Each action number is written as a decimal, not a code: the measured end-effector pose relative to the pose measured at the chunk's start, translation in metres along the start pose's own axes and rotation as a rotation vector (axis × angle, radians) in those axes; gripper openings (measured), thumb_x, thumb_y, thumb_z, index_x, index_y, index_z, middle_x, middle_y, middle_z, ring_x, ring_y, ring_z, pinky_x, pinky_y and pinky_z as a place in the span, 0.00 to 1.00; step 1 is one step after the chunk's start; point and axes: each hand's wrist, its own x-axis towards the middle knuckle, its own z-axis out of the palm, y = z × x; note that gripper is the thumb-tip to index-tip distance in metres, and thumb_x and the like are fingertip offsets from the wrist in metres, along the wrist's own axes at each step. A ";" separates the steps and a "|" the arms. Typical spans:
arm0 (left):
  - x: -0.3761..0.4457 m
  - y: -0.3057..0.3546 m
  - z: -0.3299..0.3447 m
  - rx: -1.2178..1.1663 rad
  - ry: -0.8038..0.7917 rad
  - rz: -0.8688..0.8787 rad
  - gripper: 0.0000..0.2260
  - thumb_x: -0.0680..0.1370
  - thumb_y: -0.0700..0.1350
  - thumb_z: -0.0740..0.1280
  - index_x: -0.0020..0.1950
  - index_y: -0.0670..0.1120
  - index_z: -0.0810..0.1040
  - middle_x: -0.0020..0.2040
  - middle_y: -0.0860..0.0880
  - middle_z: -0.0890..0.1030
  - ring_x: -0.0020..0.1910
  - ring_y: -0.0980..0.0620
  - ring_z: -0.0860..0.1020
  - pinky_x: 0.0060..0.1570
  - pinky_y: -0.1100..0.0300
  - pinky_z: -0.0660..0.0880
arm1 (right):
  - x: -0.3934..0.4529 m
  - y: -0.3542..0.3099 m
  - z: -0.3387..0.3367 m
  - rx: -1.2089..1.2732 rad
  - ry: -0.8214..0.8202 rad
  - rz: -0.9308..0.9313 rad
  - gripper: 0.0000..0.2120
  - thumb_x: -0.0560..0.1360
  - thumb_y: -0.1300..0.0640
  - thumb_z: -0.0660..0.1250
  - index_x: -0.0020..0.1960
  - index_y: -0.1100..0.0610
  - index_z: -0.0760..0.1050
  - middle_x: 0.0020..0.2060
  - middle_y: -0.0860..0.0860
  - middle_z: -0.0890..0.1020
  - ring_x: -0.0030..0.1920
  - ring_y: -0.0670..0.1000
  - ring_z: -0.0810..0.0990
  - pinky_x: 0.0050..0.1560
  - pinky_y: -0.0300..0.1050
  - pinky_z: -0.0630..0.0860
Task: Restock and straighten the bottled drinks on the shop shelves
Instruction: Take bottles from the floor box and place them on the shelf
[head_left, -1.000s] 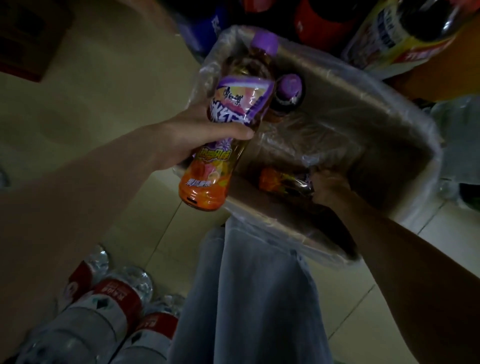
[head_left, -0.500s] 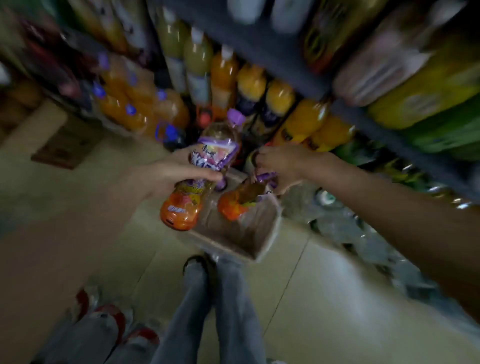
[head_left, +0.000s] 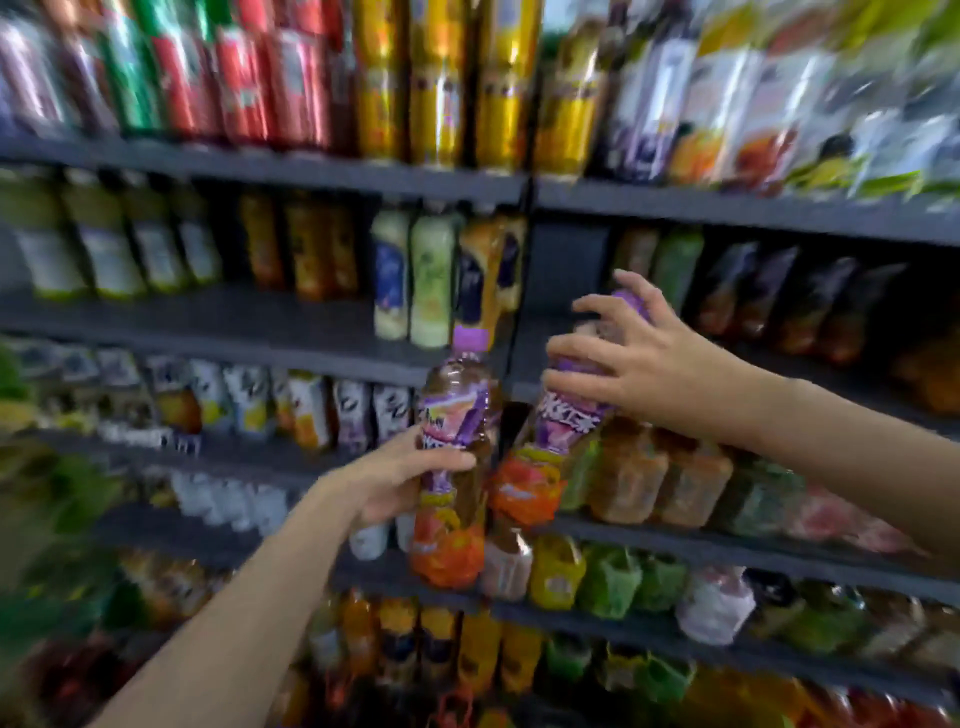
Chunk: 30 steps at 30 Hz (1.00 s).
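1. Grey metal shop shelving (head_left: 727, 208) fills the view in several tiers, packed with blurred rows of bottled and canned drinks; only a few gaps show between the rows, one just behind the raised right hand.

2. Purple-capped clear plastic bottle of brown tea (head_left: 451, 467), with a purple-and-orange wrap label, stands nearly upright in front of the middle shelves, held off any shelf. It looks full, so I judge it moderately heavy with the weight low; the thin wall will give a little under squeeze, and the glossy label may be slippery.

3. Second matching purple-capped tea bottle (head_left: 550, 441) is tilted, cap toward the upper right, its orange base just beside the first bottle's middle, near the front edge of a shelf. It should handle the same way, and taken high up it can swing at the base.

4. Left hand (head_left: 405, 478) has its grip wrapped round the first bottle's waist, thumb across the label. That mid-body hold seems the steadiest place.

5. Right hand (head_left: 639, 364) grasps the second bottle from above at shoulder and neck, fingers spread. The ribbed cap and neck are the stiffest part, good for guiding it upright into a row.
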 end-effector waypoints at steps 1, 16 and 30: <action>0.003 0.013 0.016 0.022 -0.005 0.013 0.12 0.71 0.33 0.69 0.51 0.45 0.75 0.40 0.48 0.84 0.36 0.54 0.82 0.34 0.62 0.79 | -0.012 0.014 -0.012 -0.054 0.006 0.021 0.16 0.74 0.60 0.55 0.58 0.50 0.71 0.59 0.53 0.74 0.57 0.64 0.75 0.60 0.69 0.66; 0.159 0.068 0.285 0.333 0.290 0.370 0.25 0.64 0.39 0.78 0.57 0.52 0.73 0.50 0.55 0.79 0.49 0.58 0.77 0.49 0.62 0.73 | -0.232 0.137 -0.066 -0.258 -0.556 0.353 0.35 0.49 0.53 0.82 0.56 0.49 0.79 0.55 0.53 0.79 0.53 0.62 0.73 0.52 0.66 0.72; 0.277 0.065 0.327 0.279 0.642 0.247 0.31 0.64 0.39 0.78 0.63 0.45 0.71 0.60 0.44 0.77 0.60 0.45 0.74 0.62 0.52 0.70 | -0.325 0.177 -0.026 -0.227 -0.629 0.606 0.36 0.41 0.55 0.82 0.50 0.50 0.81 0.49 0.53 0.81 0.50 0.63 0.74 0.48 0.65 0.73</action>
